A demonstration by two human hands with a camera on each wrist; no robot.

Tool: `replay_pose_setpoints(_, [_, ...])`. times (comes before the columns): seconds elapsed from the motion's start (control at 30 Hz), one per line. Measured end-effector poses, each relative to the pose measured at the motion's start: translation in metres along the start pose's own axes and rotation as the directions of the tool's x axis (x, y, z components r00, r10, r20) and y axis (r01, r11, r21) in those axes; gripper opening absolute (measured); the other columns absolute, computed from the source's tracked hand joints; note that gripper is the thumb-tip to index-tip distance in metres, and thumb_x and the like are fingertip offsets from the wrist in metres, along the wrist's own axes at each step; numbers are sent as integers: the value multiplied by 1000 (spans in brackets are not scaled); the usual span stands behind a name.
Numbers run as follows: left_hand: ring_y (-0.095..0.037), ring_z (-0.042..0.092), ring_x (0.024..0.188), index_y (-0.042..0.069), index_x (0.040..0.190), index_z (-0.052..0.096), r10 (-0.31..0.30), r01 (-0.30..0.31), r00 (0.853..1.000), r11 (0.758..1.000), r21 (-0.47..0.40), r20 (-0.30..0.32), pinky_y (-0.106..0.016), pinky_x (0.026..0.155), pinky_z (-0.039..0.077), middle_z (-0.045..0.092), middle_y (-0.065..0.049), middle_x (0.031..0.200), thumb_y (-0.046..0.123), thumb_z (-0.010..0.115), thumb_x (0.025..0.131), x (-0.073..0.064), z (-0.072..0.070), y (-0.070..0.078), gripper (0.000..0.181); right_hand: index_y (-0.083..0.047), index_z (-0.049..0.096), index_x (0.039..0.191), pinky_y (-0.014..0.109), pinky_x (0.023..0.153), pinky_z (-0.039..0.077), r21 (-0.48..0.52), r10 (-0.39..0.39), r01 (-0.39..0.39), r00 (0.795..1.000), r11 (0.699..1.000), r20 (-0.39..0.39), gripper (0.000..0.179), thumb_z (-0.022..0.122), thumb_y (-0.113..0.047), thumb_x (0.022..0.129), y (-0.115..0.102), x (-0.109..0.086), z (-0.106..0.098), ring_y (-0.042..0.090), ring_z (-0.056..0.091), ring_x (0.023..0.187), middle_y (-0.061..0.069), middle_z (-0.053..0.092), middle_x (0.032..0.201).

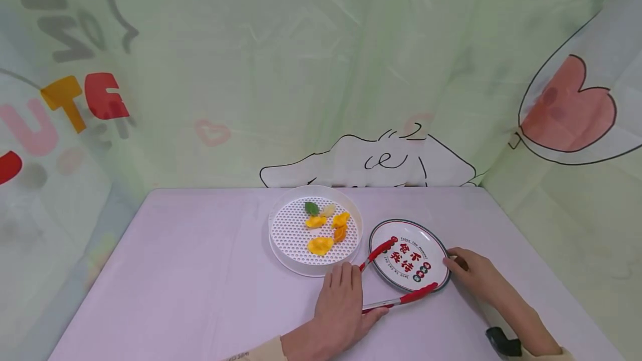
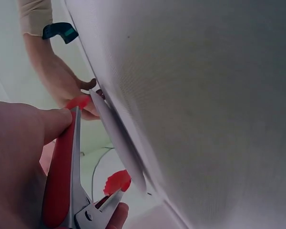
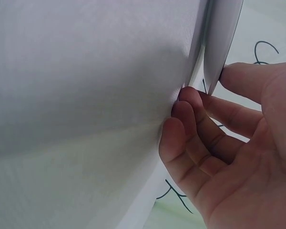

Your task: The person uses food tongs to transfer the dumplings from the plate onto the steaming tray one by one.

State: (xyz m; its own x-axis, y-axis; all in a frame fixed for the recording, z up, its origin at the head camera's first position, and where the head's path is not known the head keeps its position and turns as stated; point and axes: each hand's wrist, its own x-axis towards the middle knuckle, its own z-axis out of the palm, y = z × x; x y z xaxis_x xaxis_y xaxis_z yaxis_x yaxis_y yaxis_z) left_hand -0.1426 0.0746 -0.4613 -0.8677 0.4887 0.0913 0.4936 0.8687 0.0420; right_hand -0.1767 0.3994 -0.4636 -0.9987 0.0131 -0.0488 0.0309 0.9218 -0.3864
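My left hand holds a pair of tongs with red scalloped tips and metal arms. The arms are spread wide, tips over the near and left parts of a white plate with a dark rim and red lettering. In the left wrist view, the thumb lies along the red-lined tongs handle. At the plate's right edge, my right hand pinches the rim. The right wrist view shows its thumb on the plate and the fingers curled below, near the table surface.
A round white perforated steamer tray stands left of the plate. In it lie yellow dumpling-shaped pieces, an orange piece, a green piece and a pale one. A printed curtain hangs behind the pale table.
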Motion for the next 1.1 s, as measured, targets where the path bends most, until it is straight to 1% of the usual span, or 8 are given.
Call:
replay_pose_setpoints(0.2, [-15,39,110,9,136,49,-4,4,1000,1000,-8,-10,-24,92,42,49,-3,115,79,54,84,1,3,0,87,10,56,129,39,76,55,3,9,-9,1000,1000,4,46,59,-27,101,-1,-1,0,21,58,86,13,67,98])
replay_pose_setpoints(0.43, [-15,39,102,7,130,55,-9,9,1000,999,33,3,-23,85,40,48,-4,104,80,53,84,2,-2,3,85,10,56,129,43,79,57,0,12,-12,1000,1000,-1,45,59,-25,100,0,-1,2,23,59,87,15,68,100])
replay_pose_setpoints(0.6, [-16,40,99,8,128,58,-15,10,999,995,103,48,-25,87,40,50,-4,103,82,53,82,5,-7,5,87,10,56,129,46,81,57,1,15,-15,1000,1000,-7,46,59,-25,100,0,-2,2,25,60,89,18,68,103])
replay_pose_setpoints(0.7, [-16,40,99,9,127,58,-18,7,997,990,141,77,-26,88,40,50,-4,101,83,52,81,7,-8,7,88,10,56,129,45,80,57,3,8,-8,1000,1000,-11,45,58,-25,100,0,-2,2,24,60,88,17,68,102])
replay_pose_setpoints(0.77, [-16,41,99,9,126,59,-22,8,996,987,158,85,-26,88,40,50,-4,101,85,51,81,8,-7,7,88,11,56,128,45,80,57,4,0,0,1000,1000,-13,45,58,-24,100,1,-2,2,24,60,88,17,68,101])
replay_pose_setpoints(0.93, [-16,41,99,10,125,59,-30,14,996,985,175,89,-26,89,40,51,-4,101,86,51,79,9,-6,8,90,11,57,128,43,78,57,4,-13,13,1000,1000,-18,45,58,-25,101,1,-2,1,23,60,87,14,68,99])
replay_pose_setpoints(1.1, [-16,41,97,11,124,58,-43,30,996,984,174,73,-26,87,40,51,-3,100,89,51,77,8,-4,8,92,10,57,127,42,77,57,12,-15,15,1000,1000,-16,44,59,-25,101,1,-2,1,23,59,86,14,68,99])
